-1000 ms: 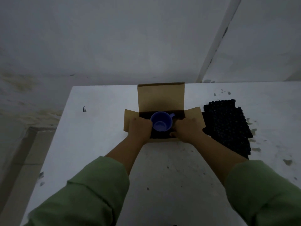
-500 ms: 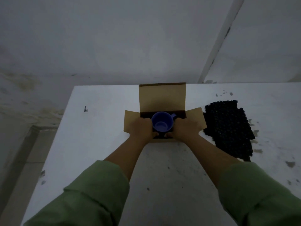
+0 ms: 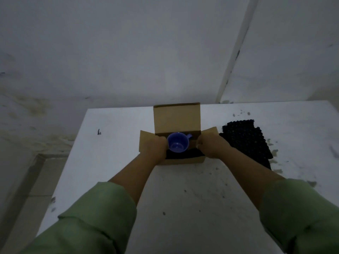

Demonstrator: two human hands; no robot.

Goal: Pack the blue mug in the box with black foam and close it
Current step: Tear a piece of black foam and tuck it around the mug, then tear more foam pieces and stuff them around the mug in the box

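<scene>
The blue mug (image 3: 177, 145) stands upright in the open cardboard box (image 3: 184, 160), on black foam (image 3: 185, 154), with its handle pointing to the back right. My left hand (image 3: 155, 147) is curled against the mug's left side, fingertips down inside the box. My right hand (image 3: 211, 146) is curled over the box's right wall, a small gap away from the mug. The box lid (image 3: 177, 118) stands upright at the back. Both side flaps are spread outward under my hands.
A stack of loose black foam sheets (image 3: 244, 143) lies on the white table (image 3: 113, 147) just right of the box. The table's left edge drops to a tiled floor (image 3: 23, 191). A wall stands close behind the table.
My hands have moved apart from the front of the box. The right hand has slid right, away from the mug, uncovering the foam in front of the mug.
</scene>
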